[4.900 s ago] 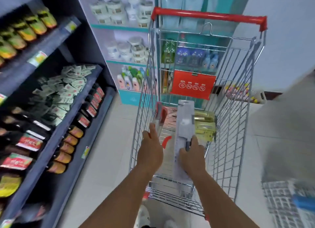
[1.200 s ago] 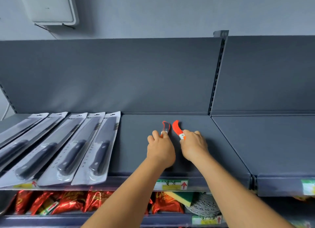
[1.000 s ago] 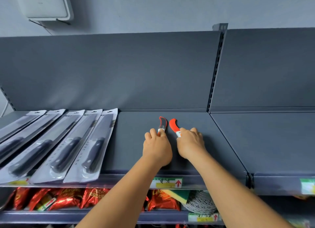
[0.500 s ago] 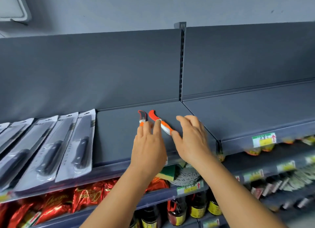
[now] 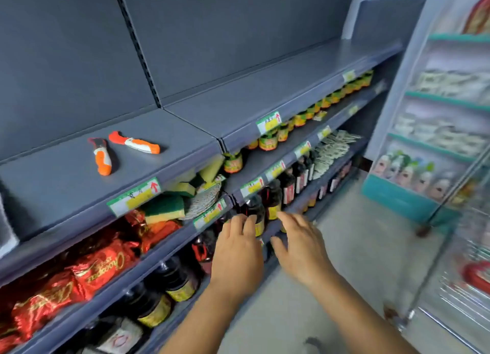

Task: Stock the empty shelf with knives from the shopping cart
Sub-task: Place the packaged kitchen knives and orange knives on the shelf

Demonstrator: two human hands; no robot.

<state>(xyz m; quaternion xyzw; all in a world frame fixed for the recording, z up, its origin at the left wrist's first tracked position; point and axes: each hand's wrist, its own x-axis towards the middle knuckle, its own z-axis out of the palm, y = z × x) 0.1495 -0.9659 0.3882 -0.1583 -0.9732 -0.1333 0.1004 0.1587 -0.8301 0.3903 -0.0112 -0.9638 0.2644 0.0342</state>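
Observation:
Two small folding knives with orange and white handles lie side by side on the grey top shelf [image 5: 164, 168]: the left knife [image 5: 102, 156] points toward me, the right knife [image 5: 135, 142] lies crosswise. My left hand [image 5: 238, 253] and my right hand [image 5: 299, 250] hover well below and to the right of them, in front of the lower shelves, fingers relaxed and empty. The shopping cart [image 5: 456, 287] shows blurred at the far right edge.
Under the top shelf sit sponges [image 5: 164, 208], red snack bags [image 5: 100, 266] and dark sauce bottles [image 5: 273, 197]. Small jars [image 5: 267, 140] line the shelf further right. A teal-trimmed display rack [image 5: 434, 141] stands at the aisle's end. Grey floor lies below.
Both hands have let go of the two orange knives, which now lie on the top shelf, and have dropped down and away. My view has swung right toward the cart.

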